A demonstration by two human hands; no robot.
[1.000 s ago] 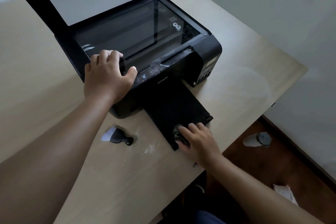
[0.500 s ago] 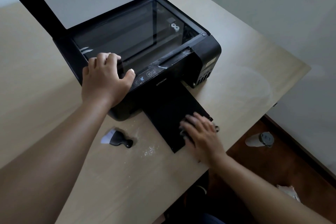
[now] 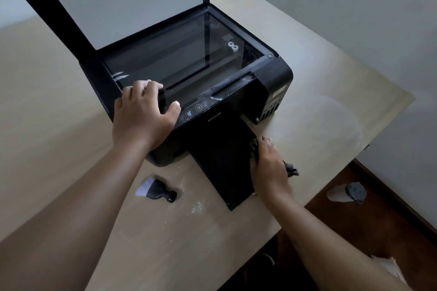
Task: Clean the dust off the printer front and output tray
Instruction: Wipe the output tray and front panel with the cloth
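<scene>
A black printer stands on a light wooden table, its scanner lid raised and the glass bare. Its black output tray sticks out toward me. My left hand lies flat on the printer's front left corner, fingers curled over the glass edge, holding nothing. My right hand presses a dark cloth against the right edge of the tray, about halfway along; most of the cloth is hidden under the palm.
A small black brush with white bristles lies on the table left of the tray, with a patch of pale dust beside it. On the brown floor at the right lie a pale bottle and a white wrapper.
My right hand has slid with the cloth from the near end of the tray along its right side toward the printer. My left hand has stayed on the printer.
</scene>
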